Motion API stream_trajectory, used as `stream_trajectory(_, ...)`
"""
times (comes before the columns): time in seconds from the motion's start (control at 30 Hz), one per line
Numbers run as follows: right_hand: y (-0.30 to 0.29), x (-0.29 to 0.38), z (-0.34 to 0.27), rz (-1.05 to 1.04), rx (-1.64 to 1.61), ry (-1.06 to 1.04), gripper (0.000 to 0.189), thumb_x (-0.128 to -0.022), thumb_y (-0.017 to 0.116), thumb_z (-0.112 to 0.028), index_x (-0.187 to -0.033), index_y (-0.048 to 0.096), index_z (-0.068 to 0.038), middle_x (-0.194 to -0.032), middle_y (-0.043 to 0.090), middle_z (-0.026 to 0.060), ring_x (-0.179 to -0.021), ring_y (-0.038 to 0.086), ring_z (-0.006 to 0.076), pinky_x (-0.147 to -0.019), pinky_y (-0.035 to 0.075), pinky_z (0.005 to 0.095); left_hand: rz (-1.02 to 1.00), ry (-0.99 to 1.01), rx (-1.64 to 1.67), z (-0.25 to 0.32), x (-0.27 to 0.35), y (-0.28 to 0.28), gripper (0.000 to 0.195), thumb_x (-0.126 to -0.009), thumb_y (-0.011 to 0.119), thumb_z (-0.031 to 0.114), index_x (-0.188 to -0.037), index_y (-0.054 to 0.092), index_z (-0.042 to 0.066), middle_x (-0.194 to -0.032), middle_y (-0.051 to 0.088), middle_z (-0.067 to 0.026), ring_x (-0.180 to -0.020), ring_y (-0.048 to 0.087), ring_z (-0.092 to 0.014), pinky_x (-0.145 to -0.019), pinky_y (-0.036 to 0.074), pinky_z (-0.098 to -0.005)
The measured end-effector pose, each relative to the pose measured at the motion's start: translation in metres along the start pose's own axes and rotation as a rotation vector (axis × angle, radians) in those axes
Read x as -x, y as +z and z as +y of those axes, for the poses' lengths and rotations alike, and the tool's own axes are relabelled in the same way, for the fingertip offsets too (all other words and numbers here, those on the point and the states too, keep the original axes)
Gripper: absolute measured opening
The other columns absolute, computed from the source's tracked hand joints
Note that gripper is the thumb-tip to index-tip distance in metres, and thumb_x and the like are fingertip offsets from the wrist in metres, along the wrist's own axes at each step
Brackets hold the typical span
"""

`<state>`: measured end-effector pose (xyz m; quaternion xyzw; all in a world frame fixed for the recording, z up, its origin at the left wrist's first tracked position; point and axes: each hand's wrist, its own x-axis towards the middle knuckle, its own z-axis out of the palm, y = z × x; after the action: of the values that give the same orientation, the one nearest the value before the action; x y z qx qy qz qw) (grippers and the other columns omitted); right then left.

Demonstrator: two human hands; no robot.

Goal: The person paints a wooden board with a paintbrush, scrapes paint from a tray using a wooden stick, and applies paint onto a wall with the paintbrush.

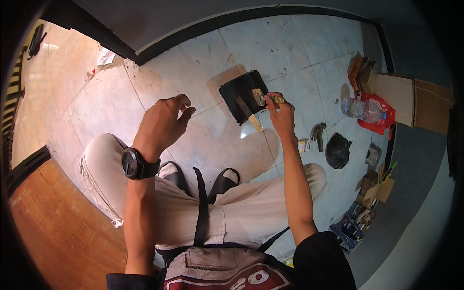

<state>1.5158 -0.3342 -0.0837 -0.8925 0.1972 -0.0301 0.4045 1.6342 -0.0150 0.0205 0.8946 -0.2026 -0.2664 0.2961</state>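
My right hand (282,115) grips a paintbrush (258,97) by its handle. The brush's bristles hang over the right part of a square black tray or panel (232,92) on the tiled floor; whether they touch it I cannot tell. Across the black square lies a flat tool (255,122), its pale wooden end sticking out over the near edge. My left hand (161,117) is raised to the left of the square, holding nothing, thumb and fingers curved and apart. A black watch (133,163) is on the left wrist.
To the right on the floor are a claw hammer (319,137), a small box (303,145), a crumpled black bag (338,150) and a plastic bottle (366,109) on a red bag (386,125). Cardboard boxes (384,190) line the right wall. My sandalled feet (226,181) are close by.
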Motion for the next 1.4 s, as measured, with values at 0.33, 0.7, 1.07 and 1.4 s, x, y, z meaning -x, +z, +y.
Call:
stream_trajectory(0.33,-0.010,0.001,-0.008,0.043,0.006,-0.014,0.020,-0.098,0.066,-0.020,-0.103,0.066,0.000,-0.076,0.070,0.0116,-0.067,0.071,0.0193,-0.062,0.053,0.0330,0.001,0.010,0.010,-0.007,-0.009,0.003,0.019,-0.094,0.066,0.017,-0.106,0.067,0.002,-0.097,0.074,-0.0155,-0.084,0.071,-0.032,-0.075,0.055,-0.0377)
stream_trajectory(0.7,-0.050,-0.008,-0.007,-0.053,0.113,-0.133,0.017,-0.096,0.068,-0.015,-0.103,0.066,0.000,-0.078,0.069,0.0121,-0.062,0.066,0.0189,-0.060,0.051,0.0303,-0.008,0.005,0.007,-0.013,-0.009,0.004,0.018,-0.094,0.065,0.016,-0.105,0.067,0.002,-0.095,0.073,-0.0178,-0.084,0.071,-0.034,-0.075,0.055,-0.0383)
stream_trajectory(1.07,-0.064,0.000,0.001,-0.066,0.171,-0.161,0.016,-0.095,0.068,-0.012,-0.104,0.066,0.001,-0.086,0.071,0.0133,-0.068,0.068,0.0227,-0.064,0.053,0.0315,-0.001,0.006,0.003,-0.020,-0.007,0.005,0.018,-0.095,0.065,0.018,-0.105,0.067,0.003,-0.092,0.073,-0.0187,-0.083,0.071,-0.034,-0.074,0.055,-0.0386)
stream_trajectory(1.4,-0.065,0.021,-0.014,0.127,-0.009,0.038,0.016,-0.098,0.064,-0.013,-0.104,0.066,0.002,-0.084,0.071,0.0104,-0.066,0.068,0.0168,-0.064,0.054,0.0288,0.001,0.024,-0.003,-0.025,-0.007,0.006,0.018,-0.095,0.065,0.018,-0.105,0.067,0.003,-0.091,0.073,-0.0183,-0.082,0.071,-0.032,-0.072,0.055,-0.0382)
